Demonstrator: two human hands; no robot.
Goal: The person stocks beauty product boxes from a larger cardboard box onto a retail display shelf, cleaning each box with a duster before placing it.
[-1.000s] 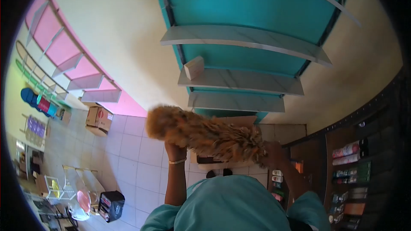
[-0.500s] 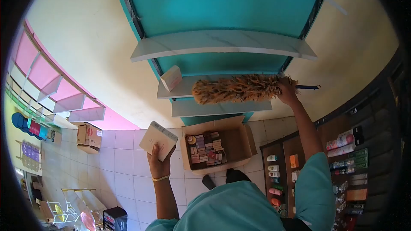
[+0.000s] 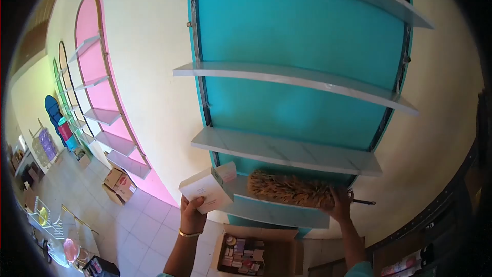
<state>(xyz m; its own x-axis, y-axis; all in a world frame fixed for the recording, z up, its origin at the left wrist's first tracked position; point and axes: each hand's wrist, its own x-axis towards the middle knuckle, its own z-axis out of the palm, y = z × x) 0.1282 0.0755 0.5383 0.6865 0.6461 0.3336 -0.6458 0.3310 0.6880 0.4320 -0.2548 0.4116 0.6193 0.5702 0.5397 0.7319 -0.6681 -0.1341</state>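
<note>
A white box (image 3: 202, 191) with small print is gripped in my left hand (image 3: 192, 219), thumb across its front face. Just behind it, overlapping it in this view, a second white box (image 3: 228, 171) stands at the left end of a low shelf (image 3: 238, 186). My right hand (image 3: 338, 205) is closed around a brown feather duster (image 3: 287, 189) near its handle end. The duster lies level along that low shelf, its dark handle (image 3: 364, 202) pointing right.
Marble-look shelves (image 3: 287, 149) rise on the turquoise wall panel (image 3: 302, 31). Below, an open cardboard carton (image 3: 284, 233) on the floor holds several small boxes. Left are a pink shelf niche (image 3: 105, 97) and another carton (image 3: 120, 184). Bottles (image 3: 405, 264) sit at lower right.
The view has tilted up, showing more upper shelves. My left hand has brought its white box up to the shelved box. The duster stays in my right hand at the low shelf.
</note>
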